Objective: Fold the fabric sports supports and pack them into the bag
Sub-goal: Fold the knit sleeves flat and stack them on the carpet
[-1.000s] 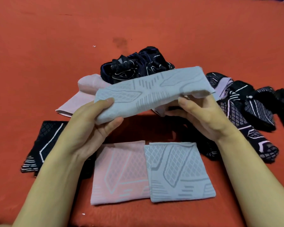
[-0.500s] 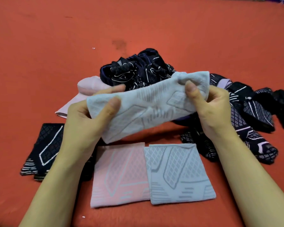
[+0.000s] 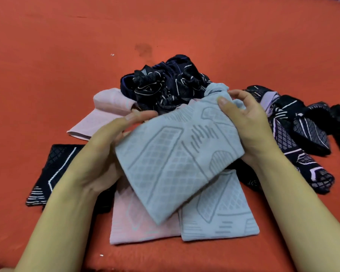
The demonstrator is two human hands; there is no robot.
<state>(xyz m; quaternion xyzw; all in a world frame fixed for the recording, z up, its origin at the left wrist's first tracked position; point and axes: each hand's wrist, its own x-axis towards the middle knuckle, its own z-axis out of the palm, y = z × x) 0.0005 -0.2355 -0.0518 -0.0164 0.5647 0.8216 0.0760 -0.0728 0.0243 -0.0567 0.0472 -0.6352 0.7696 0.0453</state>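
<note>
I hold a light blue-grey patterned support [image 3: 177, 158] above the red surface, tilted with its lower corner hanging toward me. My left hand [image 3: 100, 154] grips its left edge from beneath. My right hand [image 3: 249, 126] pinches its upper right end, which is bunched. Under it lie three folded supports in a row: a black one [image 3: 51, 175], a pink one [image 3: 137, 224] and a blue-grey one [image 3: 222, 216]. No bag is in view.
Behind my hands sits a heap of unfolded dark navy supports [image 3: 165, 85]. An unfolded pink support [image 3: 104, 114] lies to its left. More black-and-lilac supports [image 3: 302, 134] trail off to the right. The red cloth surface [image 3: 67, 55] stretches all around.
The blue-grey support went from stretched flat between both hands to doubled over and tilted, its lower corner dropping toward me. My right hand bunched the upper end.
</note>
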